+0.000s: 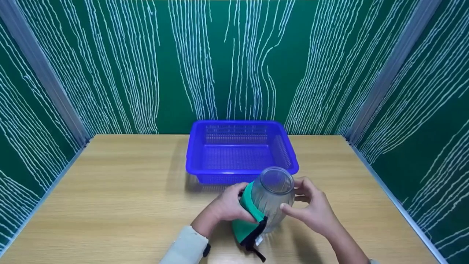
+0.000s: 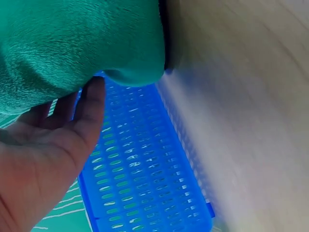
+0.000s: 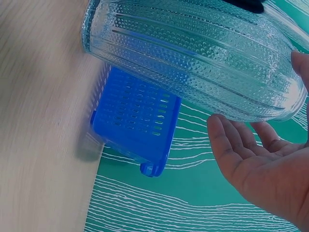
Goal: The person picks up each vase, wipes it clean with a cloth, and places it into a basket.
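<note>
A clear ribbed glass vase [image 1: 275, 209] stands tilted in front of the basket, its round mouth facing up toward me. My left hand [image 1: 231, 203] grips a green cloth [image 1: 243, 229] with black edging and presses it against the vase's left side. The plush face of this cloth [image 2: 82, 43] fills the upper left of the left wrist view. On the other side my right hand [image 1: 314, 211] holds the vase between thumb and fingers, close under the rim. Dotted texture between the ribs shows on the glass vase [image 3: 203, 58] in the right wrist view.
A blue plastic basket [image 1: 234, 171] with slotted walls sits behind the hands, near the back of the wooden table [image 1: 128, 190]. Green panels [image 1: 227, 73] with white wavy lines rise at the back and both sides, joined by grey posts [image 1: 399, 62].
</note>
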`<state>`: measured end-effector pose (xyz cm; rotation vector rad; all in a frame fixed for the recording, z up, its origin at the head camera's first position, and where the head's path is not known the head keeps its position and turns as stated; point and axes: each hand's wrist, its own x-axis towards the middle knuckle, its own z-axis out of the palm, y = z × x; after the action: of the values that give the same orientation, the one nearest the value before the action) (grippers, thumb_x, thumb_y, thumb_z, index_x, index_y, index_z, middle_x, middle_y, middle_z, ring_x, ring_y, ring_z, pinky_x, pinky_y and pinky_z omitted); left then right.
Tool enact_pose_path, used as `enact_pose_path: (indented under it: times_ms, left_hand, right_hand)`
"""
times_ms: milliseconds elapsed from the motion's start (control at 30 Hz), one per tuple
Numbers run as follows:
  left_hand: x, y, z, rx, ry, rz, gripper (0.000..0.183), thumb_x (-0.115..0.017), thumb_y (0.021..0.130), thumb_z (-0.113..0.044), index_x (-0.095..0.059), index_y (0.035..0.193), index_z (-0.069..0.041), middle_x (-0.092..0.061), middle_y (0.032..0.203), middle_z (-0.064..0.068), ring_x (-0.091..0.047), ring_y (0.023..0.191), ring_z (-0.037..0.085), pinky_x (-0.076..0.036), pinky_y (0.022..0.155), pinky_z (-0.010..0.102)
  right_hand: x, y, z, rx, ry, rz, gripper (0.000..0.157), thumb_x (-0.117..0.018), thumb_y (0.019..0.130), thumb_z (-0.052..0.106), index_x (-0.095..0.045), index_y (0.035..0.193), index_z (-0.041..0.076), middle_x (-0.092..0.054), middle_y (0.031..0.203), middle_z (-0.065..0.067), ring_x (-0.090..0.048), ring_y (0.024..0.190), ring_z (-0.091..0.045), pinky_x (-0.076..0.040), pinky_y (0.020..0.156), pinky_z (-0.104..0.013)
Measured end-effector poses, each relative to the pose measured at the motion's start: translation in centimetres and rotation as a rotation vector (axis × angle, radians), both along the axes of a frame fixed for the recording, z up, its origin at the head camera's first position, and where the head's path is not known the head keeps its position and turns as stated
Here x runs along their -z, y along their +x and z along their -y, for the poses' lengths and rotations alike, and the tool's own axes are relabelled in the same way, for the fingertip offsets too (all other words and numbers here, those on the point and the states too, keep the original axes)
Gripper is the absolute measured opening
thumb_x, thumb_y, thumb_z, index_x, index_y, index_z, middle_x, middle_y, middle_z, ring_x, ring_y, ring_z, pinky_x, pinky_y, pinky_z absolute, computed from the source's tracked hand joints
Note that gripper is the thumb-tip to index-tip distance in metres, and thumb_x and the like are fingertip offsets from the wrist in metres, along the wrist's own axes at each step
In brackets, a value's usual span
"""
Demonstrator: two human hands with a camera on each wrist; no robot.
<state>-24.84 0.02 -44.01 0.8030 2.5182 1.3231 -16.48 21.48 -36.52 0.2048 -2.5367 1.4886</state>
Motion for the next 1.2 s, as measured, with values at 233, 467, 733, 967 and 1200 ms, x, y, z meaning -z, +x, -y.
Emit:
enact_pose_path:
  times_ms: [233, 467, 733, 967, 1200]
  left_hand:
    - [1.3, 0.0, -0.1, -0.026, -0.114, -0.061, 0.074, -0.081, 0.039, -0.051, -0.053, 0.105, -0.034, -0.053, 0.096, -0.019, -0.049, 0.089, 0.004, -0.041, 0.082, 0.026]
    - [1.6, 0.2, -0.3, -0.061, -0.219, -0.084, 0.074, -0.079, 0.036, -0.056, -0.054, 0.102, -0.033, -0.052, 0.093, -0.017, -0.048, 0.084, 0.005, -0.042, 0.076, 0.024]
    - [1.5, 0.3, -0.5, -0.085, -0.312, -0.17, 0.073, -0.076, 0.034, -0.063, -0.056, 0.096, -0.029, -0.051, 0.086, -0.016, -0.048, 0.079, 0.006, -0.042, 0.07, 0.023]
    - [1.8, 0.2, -0.3, -0.087, -0.332, -0.184, 0.075, -0.075, 0.035, -0.064, -0.057, 0.099, -0.029, -0.053, 0.088, -0.016, -0.048, 0.084, 0.006, -0.042, 0.074, 0.025]
    - [1.8, 0.2, -0.1, -0.053, -0.308, -0.148, 0.077, -0.075, 0.036, -0.065, -0.055, 0.1, -0.029, -0.052, 0.088, -0.015, -0.047, 0.083, 0.007, -0.041, 0.073, 0.025]
  right_hand:
    - [0.0, 0.0, 0.2, 0.008, 0.01, -0.009, 0.051, -0.078, 0.061, 0.012, -0.051, 0.104, 0.005, -0.059, 0.099, -0.004, -0.057, 0.088, -0.016, -0.048, 0.079, -0.032]
    - [1.4, -0.7, -0.6, -0.004, -0.011, -0.015, 0.052, -0.079, 0.061, 0.015, -0.052, 0.104, 0.01, -0.059, 0.1, -0.002, -0.057, 0.089, -0.014, -0.048, 0.078, -0.027]
    - [2.7, -1.4, -1.2, -0.014, -0.024, -0.059, 0.051, -0.08, 0.06, 0.018, -0.052, 0.103, 0.016, -0.059, 0.098, 0.004, -0.057, 0.087, -0.013, -0.048, 0.077, -0.025]
    - [2.5, -1.4, -1.2, -0.022, -0.01, -0.049, 0.052, -0.079, 0.061, 0.021, -0.052, 0.104, 0.017, -0.058, 0.1, 0.004, -0.057, 0.089, -0.012, -0.048, 0.078, -0.028]
    - [2.6, -1.1, -1.4, -0.014, 0.021, -0.009, 0.057, -0.077, 0.063, 0.029, -0.049, 0.112, 0.02, -0.051, 0.112, 0.004, -0.053, 0.1, -0.014, -0.047, 0.078, -0.034]
